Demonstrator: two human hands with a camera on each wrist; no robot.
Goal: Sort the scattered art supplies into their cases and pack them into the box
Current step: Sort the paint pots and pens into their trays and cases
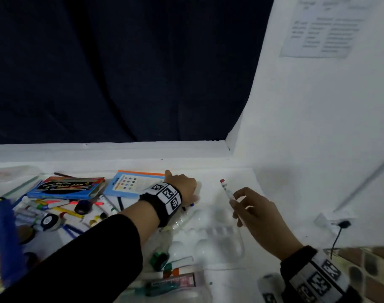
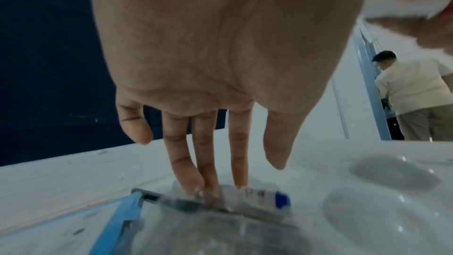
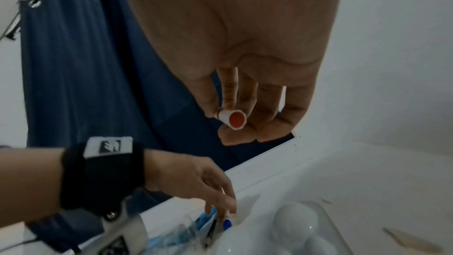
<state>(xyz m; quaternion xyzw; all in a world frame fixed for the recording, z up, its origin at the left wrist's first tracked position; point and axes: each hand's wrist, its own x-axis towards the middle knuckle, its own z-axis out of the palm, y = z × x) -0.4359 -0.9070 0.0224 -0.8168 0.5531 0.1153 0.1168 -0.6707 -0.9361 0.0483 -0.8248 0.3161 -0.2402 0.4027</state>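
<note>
The right hand [image 1: 255, 209] is raised above the white worktop [image 1: 226, 169], pinching a red-capped marker [image 1: 227, 190] between thumb and fingers; the marker points up and away from the palm, its red end clear in the right wrist view [image 3: 236, 119]. To its left, well apart from it, the left hand [image 1: 182, 186] reaches down to the worktop with straight fingers [image 2: 183, 162] whose tips press on a blue-capped marker [image 2: 267, 198] lying flat there, beside a dark pen or pencil [image 2: 166, 199]; whether the fingers have any grip on it cannot be told. That marker lies just beside the edge of a blue-and-orange card packet [image 1: 135, 182] and next to a white paint palette [image 1: 208, 235] that sits between the two hands. Further left, a blue pencil box [image 1: 66, 186] rests on a heap of scattered markers, tubes and tape rolls [image 1: 55, 212].
</note>
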